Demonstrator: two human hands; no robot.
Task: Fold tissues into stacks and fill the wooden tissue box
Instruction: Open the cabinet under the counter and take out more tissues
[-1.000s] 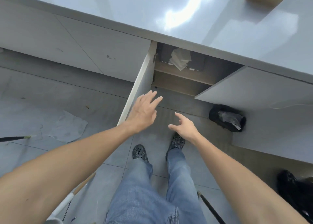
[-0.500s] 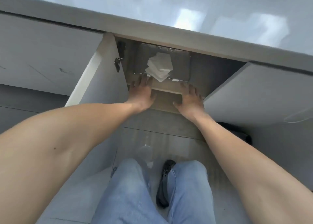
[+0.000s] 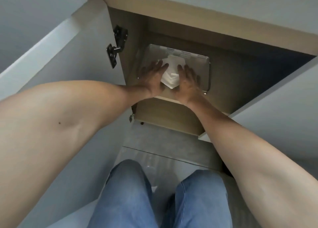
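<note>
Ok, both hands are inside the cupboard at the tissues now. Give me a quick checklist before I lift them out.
1. Cupboard door swung open, out of the arms' path: ok.
2. Left hand at the left side of the tissue stack, fingers straight: ok.
3. Right hand at the stack's right side, fingers straight: ok.
4. Stack actually gripped by either hand: not ok, the fingers lie flat beside it, not curled around.
5. Stack square and tidy: not ok, sheets are fanned, a corner points toward the person.
6. Clear tray under the stack free to come out: cannot tell.
</note>
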